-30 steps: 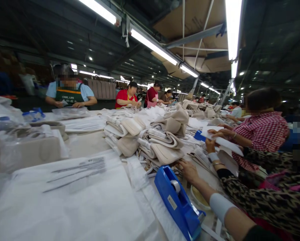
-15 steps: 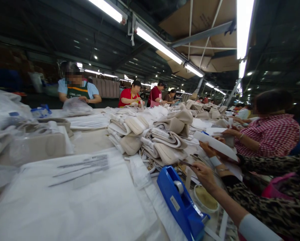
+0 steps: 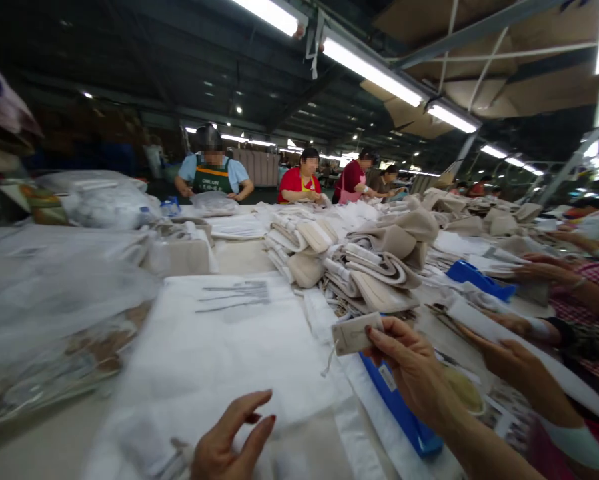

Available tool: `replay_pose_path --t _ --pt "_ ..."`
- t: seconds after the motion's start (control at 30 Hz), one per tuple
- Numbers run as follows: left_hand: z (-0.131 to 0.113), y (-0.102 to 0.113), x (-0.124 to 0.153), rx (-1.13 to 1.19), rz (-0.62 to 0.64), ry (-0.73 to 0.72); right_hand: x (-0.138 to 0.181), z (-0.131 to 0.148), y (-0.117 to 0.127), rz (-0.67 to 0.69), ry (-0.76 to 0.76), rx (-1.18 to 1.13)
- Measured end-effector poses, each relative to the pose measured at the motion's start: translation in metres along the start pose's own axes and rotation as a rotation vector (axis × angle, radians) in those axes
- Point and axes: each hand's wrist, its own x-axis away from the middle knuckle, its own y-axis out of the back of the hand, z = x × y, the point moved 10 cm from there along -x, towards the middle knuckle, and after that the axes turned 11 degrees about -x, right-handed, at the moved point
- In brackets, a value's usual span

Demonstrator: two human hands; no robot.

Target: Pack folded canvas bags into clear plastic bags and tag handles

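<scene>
My right hand (image 3: 404, 357) pinches a small pale rectangular tag (image 3: 354, 333) between thumb and fingers; a short white string dangles from its left end. My left hand (image 3: 234, 433) is at the bottom of the view, thumb and index finger apart, with nothing between them. Beneath both hands lies a flat white sheet-like piece (image 3: 204, 360) with grey lines near its far edge. A beige patch (image 3: 324, 443) shows at its near end. Partly hidden behind my right forearm is a blue tape dispenser (image 3: 387, 393).
Folded beige-and-white fabric pieces (image 3: 359, 267) are heaped beyond the sheet. Clear plastic bags (image 3: 59, 287) cover the left side. On the right, a co-worker's hands (image 3: 519, 367) hold a long white strip (image 3: 524, 353), near a bowl (image 3: 464, 390). Another blue dispenser (image 3: 479, 280) stands farther back.
The view has swung left, so the table's contents sit farther right. My left hand and the tag in my right hand now show in front; a co-worker's arms have shifted right in view.
</scene>
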Motion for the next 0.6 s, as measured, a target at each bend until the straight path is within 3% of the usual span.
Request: replay_pose_path --t 0.1,0.27,0.47,0.6 --pt "-0.018 -0.007 0.001 0.178 0.093 0.022 0.015 -0.029 -0.046 0.124 -0.043 0.017" --pt "-0.013 0.002 -0.001 0.332 0.01 0.128 0.033 -0.065 -0.087 0.25 -0.093 0.083" --pt "-0.005 -0.002 0.0 0.392 0.033 0.226 0.036 -0.072 -0.081 0.205 -0.081 0.096" --pt "-0.01 0.008 -0.001 0.081 -0.044 0.14 0.04 -0.078 -0.057 0.075 -0.101 0.044"
